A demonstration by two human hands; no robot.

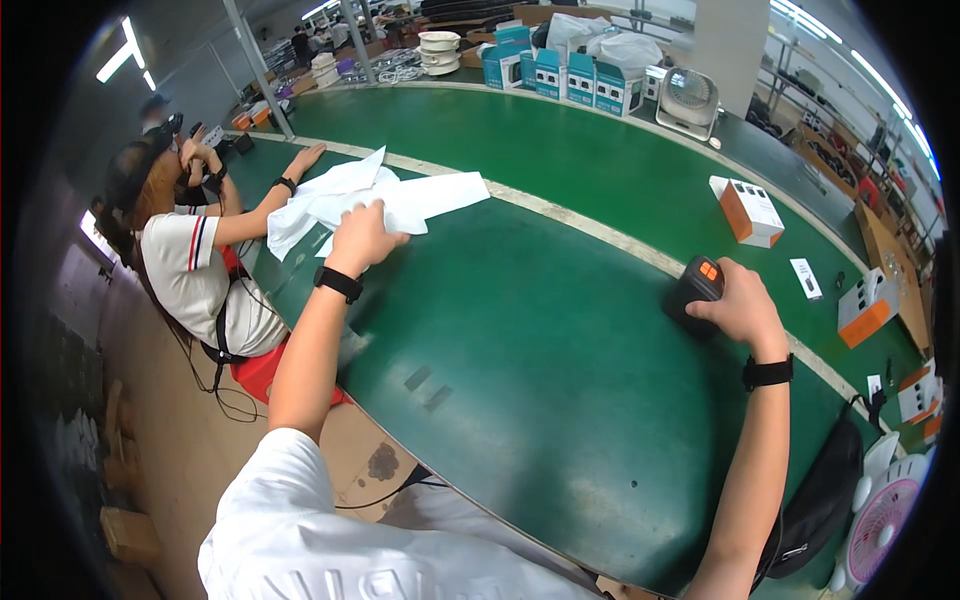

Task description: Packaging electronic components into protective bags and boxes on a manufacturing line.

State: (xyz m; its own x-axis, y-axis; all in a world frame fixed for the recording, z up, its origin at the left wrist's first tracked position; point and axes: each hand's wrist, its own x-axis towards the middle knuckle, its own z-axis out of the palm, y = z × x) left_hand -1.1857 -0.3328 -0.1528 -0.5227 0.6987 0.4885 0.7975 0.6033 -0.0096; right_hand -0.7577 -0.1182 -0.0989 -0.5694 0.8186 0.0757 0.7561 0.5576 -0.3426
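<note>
My left hand (366,238) reaches to the near edge of a loose pile of thin white sheets or bags (440,195) on the green table. Its thumb stands apart from the fingers, and the fingertips are partly hidden against the white pile. On the right, my right hand (745,308) is wrapped round a black, block-shaped device (690,300) with orange square buttons on its top. That device is at the table surface, near the pale strip.
A co-worker (200,235) sits at left, one arm reaching the white pile. Orange-and-white boxes (752,215), a small card (805,279), a black bag (825,500) and a pink-and-white fan (883,525) are on the right. Blue boxes (580,80) and a beige fan (688,103) stand behind.
</note>
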